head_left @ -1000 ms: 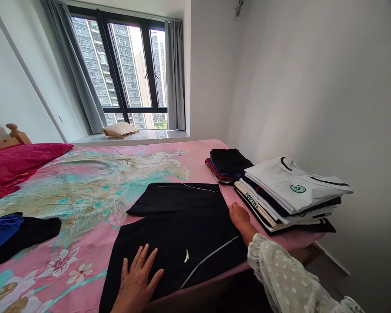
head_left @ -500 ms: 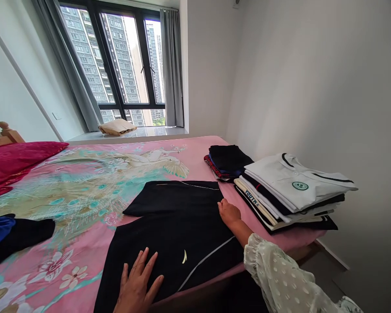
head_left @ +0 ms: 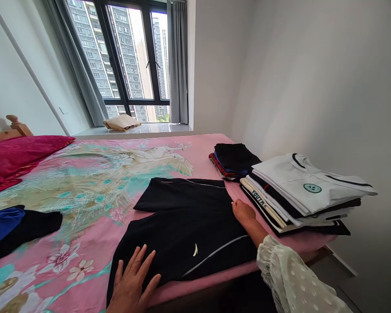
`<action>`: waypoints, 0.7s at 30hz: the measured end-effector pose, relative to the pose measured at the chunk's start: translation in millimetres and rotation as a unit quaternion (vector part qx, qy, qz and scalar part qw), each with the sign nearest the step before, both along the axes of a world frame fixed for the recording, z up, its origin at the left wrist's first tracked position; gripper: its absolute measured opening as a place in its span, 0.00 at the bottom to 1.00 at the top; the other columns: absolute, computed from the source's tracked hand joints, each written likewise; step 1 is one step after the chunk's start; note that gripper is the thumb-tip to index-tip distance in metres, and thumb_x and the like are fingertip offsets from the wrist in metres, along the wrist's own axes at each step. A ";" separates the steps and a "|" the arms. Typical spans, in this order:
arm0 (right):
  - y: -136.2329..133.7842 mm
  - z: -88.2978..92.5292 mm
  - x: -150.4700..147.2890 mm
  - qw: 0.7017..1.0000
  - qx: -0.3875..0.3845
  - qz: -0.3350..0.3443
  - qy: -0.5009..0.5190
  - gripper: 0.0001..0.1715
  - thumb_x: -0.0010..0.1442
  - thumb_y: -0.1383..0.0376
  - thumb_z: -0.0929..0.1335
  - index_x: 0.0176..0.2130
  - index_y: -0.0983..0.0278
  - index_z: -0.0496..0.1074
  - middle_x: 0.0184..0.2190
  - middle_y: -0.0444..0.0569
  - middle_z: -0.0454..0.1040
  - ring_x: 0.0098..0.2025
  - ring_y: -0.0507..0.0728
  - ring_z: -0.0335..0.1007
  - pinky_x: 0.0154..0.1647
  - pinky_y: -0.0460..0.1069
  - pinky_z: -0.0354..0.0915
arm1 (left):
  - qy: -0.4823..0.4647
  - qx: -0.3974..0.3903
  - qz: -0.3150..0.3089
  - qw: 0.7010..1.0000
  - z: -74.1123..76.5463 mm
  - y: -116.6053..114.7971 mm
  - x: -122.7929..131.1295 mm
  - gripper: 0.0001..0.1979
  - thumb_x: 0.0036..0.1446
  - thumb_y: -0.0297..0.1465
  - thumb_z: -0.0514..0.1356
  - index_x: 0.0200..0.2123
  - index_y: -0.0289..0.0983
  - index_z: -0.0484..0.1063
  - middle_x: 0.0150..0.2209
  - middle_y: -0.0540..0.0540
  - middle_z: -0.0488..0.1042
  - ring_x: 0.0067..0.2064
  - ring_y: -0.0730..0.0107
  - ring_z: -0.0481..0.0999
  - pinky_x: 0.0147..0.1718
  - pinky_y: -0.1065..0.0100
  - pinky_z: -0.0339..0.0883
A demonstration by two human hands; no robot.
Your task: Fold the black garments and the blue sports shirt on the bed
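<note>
Black shorts [head_left: 179, 230] lie spread on the bed, legs to the left and waist to the right. Light piping runs along their sides and a small pale mark shows on the near leg. My left hand [head_left: 132, 278] rests flat on the near leg by its hem, fingers spread. At the waist edge, my right hand [head_left: 244, 214] has its fingers closed on the shorts. Just beyond it stands a stack of folded shirts [head_left: 299, 195], with a white collared shirt on top.
A smaller pile of folded dark clothes [head_left: 236, 157] sits behind the shorts. Blue and black clothing [head_left: 22, 228] lies at the left on the patterned pink bedsheet [head_left: 91, 174]. A red pillow [head_left: 26, 156] is at the far left. A beige folded item [head_left: 122, 122] rests on the windowsill.
The view has shifted slightly, moving the scene rightward. My left hand has slid left across the near leg toward its hem. My right hand stays at the waist edge.
</note>
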State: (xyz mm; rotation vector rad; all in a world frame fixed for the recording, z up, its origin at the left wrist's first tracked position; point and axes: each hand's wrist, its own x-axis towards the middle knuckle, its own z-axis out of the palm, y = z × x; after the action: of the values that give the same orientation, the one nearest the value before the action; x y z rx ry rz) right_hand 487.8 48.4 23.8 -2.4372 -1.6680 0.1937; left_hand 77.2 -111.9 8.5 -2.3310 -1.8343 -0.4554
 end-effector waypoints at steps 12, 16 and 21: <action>7.4 -26.4 -33.7 0.987 0.025 0.158 -0.015 0.31 0.65 0.53 0.51 0.62 0.63 0.53 0.65 0.48 0.50 0.66 0.59 0.40 0.62 0.60 0.44 | 0.010 -0.025 0.019 0.999 -0.6 2.8 0.5 0.28 0.56 0.43 0.52 0.60 0.47 0.56 0.64 0.45 0.52 0.64 0.53 0.52 0.59 0.42 0.42; 8.1 -41.9 -24.0 0.985 0.017 0.171 -0.018 0.34 0.64 0.50 0.49 0.64 0.62 0.50 0.66 0.46 0.47 0.67 0.58 0.37 0.63 0.61 0.41 | 0.007 -0.033 0.031 0.999 -11.6 -24.2 -16.9 0.32 0.55 0.46 0.53 0.62 0.48 0.52 0.65 0.44 0.51 0.65 0.52 0.50 0.59 0.41 0.41; 6.2 -44.7 -24.4 0.984 0.022 0.171 -0.030 0.36 0.64 0.49 0.48 0.64 0.62 0.49 0.66 0.45 0.46 0.67 0.58 0.36 0.64 0.61 0.40 | -0.130 -0.016 0.092 0.987 -14.2 -32.9 -41.6 0.30 0.56 0.44 0.52 0.60 0.42 0.56 0.63 0.41 0.56 0.62 0.56 0.58 0.57 0.50 0.55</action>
State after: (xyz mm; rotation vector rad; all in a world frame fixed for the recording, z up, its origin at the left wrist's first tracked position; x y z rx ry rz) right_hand 463.4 54.7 -20.9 -2.1270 -2.0859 0.1276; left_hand 35.6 -144.8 -5.7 -2.1803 -2.1613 -0.7400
